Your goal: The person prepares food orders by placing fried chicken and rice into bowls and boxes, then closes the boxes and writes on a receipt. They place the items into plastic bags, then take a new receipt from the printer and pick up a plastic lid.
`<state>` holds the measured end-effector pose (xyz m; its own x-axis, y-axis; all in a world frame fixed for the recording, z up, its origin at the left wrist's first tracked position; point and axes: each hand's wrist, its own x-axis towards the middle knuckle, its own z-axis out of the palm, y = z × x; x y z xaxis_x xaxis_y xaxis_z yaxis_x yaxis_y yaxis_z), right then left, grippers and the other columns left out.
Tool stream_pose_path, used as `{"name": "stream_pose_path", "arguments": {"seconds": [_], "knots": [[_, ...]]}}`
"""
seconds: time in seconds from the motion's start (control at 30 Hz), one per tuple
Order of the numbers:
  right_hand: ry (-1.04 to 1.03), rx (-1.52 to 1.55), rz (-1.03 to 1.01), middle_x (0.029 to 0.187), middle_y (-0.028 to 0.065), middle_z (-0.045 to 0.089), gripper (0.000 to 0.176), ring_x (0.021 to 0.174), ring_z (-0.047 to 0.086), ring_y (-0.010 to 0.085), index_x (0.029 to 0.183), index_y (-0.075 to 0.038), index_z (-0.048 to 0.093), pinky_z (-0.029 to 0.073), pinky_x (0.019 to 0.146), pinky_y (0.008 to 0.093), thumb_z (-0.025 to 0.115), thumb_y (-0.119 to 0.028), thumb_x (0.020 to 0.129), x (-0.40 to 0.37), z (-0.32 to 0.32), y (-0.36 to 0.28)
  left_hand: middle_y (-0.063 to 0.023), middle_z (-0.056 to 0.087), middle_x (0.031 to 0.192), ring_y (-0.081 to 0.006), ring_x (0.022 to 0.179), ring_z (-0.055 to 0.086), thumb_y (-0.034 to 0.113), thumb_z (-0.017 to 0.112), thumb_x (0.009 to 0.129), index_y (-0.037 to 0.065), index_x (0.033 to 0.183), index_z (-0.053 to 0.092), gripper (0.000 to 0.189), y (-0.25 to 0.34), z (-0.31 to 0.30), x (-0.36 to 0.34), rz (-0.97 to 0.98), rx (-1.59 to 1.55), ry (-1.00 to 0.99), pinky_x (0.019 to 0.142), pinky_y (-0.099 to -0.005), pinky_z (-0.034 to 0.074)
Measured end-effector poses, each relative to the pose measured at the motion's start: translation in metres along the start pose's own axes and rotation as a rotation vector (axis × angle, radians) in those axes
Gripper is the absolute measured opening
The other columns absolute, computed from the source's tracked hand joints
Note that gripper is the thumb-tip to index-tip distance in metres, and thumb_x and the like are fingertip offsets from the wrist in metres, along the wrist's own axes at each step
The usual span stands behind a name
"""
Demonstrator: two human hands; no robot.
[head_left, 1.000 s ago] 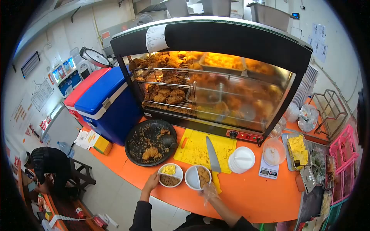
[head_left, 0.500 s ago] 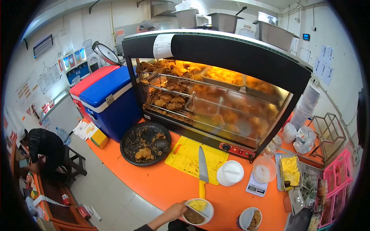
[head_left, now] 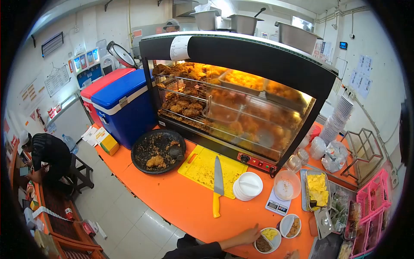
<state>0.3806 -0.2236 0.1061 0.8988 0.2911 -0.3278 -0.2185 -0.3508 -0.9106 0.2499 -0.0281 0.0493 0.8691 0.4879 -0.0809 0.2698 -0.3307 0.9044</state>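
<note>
My left hand is at the left side of a white paper bowl and touches or nearly touches it. One finger stretches out past the rim, and the hand looks open. Scrambled egg and dark minced food lie in this bowl, split by a white divider. Close behind it to the right stands a second divided bowl with brown fried pieces. At the bottom edge, my right hand is blurred and mostly cut off, so its fingers cannot be made out.
A knife lies partly on the yellow cutting board. Nearby are stacked white lids, a scale, a tray of egg and a black mortar. A heated display case stands behind. Another person sits far left.
The egg bowl has moved right with my left hand, and it now sits beside the second bowl. My left hand's grip on the rim has loosened. The camera view has shifted slightly.
</note>
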Motion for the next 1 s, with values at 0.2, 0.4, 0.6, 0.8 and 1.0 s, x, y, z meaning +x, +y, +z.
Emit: {"name": "stream_pose_path", "arguments": {"seconds": [0.2,0.4,0.6,0.8,1.0], "knots": [[0.235,-0.148,-0.131,0.121,0.0114,0.030,0.052,0.109,0.029,0.0259,0.123,-0.013,0.029,0.024,0.090,0.0392,0.042,-0.046,0.085,-0.048,0.002,0.015,-0.0182,0.059,0.087,-0.0290,0.085,0.056,0.025,0.046,0.089,0.000,0.107,0.050,0.031,0.062,-0.355,-0.006,0.318,0.175,1.054,0.078,-0.0343,0.042],[0.370,-0.211,-0.062,0.138,0.0194,0.026,0.061,0.127,0.025,0.0328,0.135,-0.006,0.027,0.021,0.104,0.0404,0.036,-0.045,0.089,-0.117,0.062,-0.020,-0.0093,0.054,0.092,-0.0163,0.084,0.051,0.036,0.060,0.081,0.007,0.134,0.008,0.080,0.146,-0.679,0.037,0.691,-0.106,1.265,0.075,-0.0288,0.040],[0.497,-0.259,-0.127,0.137,0.0203,0.027,0.063,0.123,0.029,0.0346,0.134,-0.005,0.028,0.024,0.103,0.0407,0.040,-0.046,0.088,-0.145,0.096,-0.013,-0.0182,0.058,0.103,-0.0193,0.088,0.059,0.012,0.064,0.078,0.014,0.136,0.006,0.082,0.180,-0.712,0.070,0.712,-0.226,0.663,0.068,-0.0313,0.050],[0.720,-0.485,-0.163,0.133,0.0208,0.033,0.059,0.120,0.035,0.0341,0.135,-0.008,0.029,0.032,0.097,0.0401,0.037,-0.045,0.090,-0.167,0.085,-0.008,-0.0105,0.053,0.111,-0.0110,0.092,0.053,0.002,0.052,0.082,0.001,0.116,0.048,0.034,0.210,-0.555,0.033,0.875,-0.233,0.617,0.075,-0.0212,0.045],[0.545,-0.033,-0.087,0.109,0.0123,0.048,0.048,0.094,0.049,0.0208,0.123,-0.002,0.038,0.042,0.077,0.0316,0.051,-0.021,0.081,-0.129,0.056,0.019,-0.0209,0.049,0.115,-0.0210,0.089,0.063,0.040,0.035,0.081,-0.007,0.126,0.033,0.065,0.253,-0.408,0.013,0.768,-0.558,-0.064,0.069,-0.0274,0.055]]}}
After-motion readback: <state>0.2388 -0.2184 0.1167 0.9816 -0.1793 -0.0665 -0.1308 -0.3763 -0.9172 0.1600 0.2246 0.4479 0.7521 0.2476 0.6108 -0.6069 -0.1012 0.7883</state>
